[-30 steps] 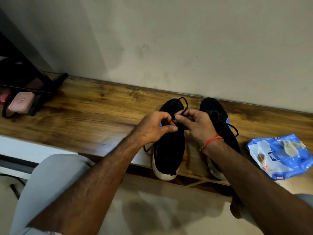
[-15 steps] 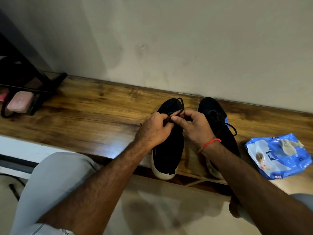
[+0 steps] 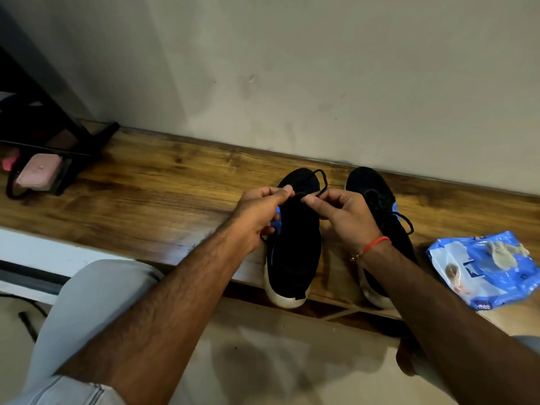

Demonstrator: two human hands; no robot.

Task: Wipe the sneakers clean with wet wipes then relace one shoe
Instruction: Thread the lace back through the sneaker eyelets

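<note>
Lace pinched between two hands above the left-hand sneaker.

Left hand (image 3: 258, 213) and right hand (image 3: 344, 216) each nipping the black lace (image 3: 320, 182) in curled fingers (image 3: 285, 190), over black white-soled sneaker (image 3: 293, 244) on wooden bench (image 3: 146, 194), beside second sneaker (image 3: 377, 194) and blue wipes pack (image 3: 482, 276). Hands now drawn slightly apart, loop raised.

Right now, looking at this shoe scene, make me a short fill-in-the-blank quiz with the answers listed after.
1. Both hands, the left hand and the right hand, pinch the black ____ of the left sneaker.
2. The blue wipes pack lies to the ____ of the right sneaker.
3. The sneakers stand on a ____ shelf.
4. The right wrist wears a ____ thread.

Answers: lace, right, wooden, red
</note>
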